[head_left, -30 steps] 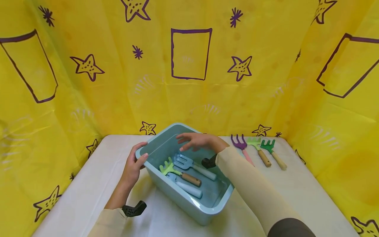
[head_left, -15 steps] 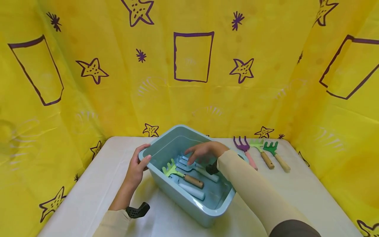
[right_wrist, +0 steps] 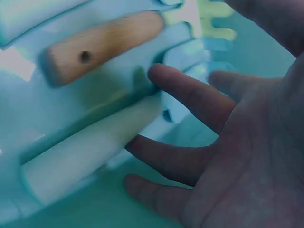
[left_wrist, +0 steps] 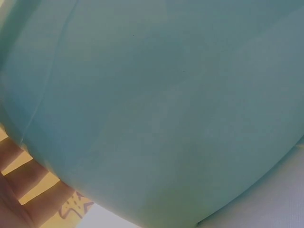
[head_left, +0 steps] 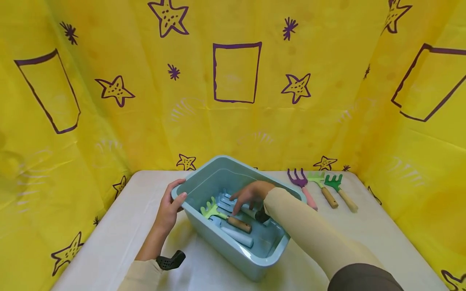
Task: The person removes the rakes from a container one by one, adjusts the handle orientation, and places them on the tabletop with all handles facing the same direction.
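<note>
My left hand [head_left: 170,210] grips the rim of a blue-grey plastic bin [head_left: 214,236] at its left corner, the thumb over the edge. In the left wrist view its fingers lie against the bin wall [left_wrist: 152,104]. Down inside the bin is my right hand [head_left: 252,195], its fingers spread over a blue hand fork [right_wrist: 90,147] with a pale handle. Fingertips are at or just above that handle; contact is hard to tell. Beside it lie a light green hand rake [head_left: 238,223] with a wooden handle and a blue tool [head_left: 238,237] with a pale handle, its head partly hidden.
Right of the bin, on the white table [head_left: 364,246], lie a purple fork [head_left: 303,184] with a pink handle, a light green rake [head_left: 325,194] and a dark green rake [head_left: 342,194]. Yellow patterned sheeting [head_left: 233,133] surrounds the table on three sides.
My right hand has gone lower into the bin, from above the fork's head down to its handle. My left hand keeps its hold on the rim.
</note>
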Available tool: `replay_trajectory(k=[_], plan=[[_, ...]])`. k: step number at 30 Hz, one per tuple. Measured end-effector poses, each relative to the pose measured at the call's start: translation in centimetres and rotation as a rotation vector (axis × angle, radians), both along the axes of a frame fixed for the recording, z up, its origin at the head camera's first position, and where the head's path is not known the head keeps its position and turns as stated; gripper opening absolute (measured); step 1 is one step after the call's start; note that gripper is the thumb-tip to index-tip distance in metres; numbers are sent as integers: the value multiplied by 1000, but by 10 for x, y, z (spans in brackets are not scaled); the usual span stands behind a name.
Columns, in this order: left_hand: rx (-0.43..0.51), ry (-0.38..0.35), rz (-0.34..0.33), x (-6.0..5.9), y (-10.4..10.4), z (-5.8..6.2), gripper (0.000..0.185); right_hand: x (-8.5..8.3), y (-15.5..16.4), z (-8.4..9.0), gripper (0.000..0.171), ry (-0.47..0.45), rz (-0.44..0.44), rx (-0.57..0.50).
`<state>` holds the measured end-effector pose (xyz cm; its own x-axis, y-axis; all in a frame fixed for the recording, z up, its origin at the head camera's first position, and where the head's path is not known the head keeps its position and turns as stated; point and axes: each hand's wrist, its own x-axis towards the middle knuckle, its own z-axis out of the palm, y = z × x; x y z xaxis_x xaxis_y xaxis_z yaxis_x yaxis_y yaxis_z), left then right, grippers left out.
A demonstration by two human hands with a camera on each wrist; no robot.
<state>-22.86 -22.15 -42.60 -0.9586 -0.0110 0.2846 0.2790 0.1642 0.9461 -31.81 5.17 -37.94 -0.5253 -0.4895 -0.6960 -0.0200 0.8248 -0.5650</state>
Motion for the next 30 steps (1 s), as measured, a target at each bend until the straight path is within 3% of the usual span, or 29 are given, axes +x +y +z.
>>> replay_trajectory(k=[5, 12, 16, 24, 30], plan=[[1, 4, -13, -1, 0, 1, 46, 4, -5, -6, 92, 40, 23, 32], [-7, -1, -2, 0, 0, 1, 46, 5, -9, -7, 93, -9, -7, 9], [-10, -2, 0, 0, -1, 1, 46, 4, -10, -2, 79, -16, 54, 27], [-3, -2, -5, 0, -1, 4, 46, 1, -10, 2, 34, -80, 136, 90], [-2, -4, -7, 1, 0, 2, 47, 2, -10, -2, 32, -56, 145, 53]])
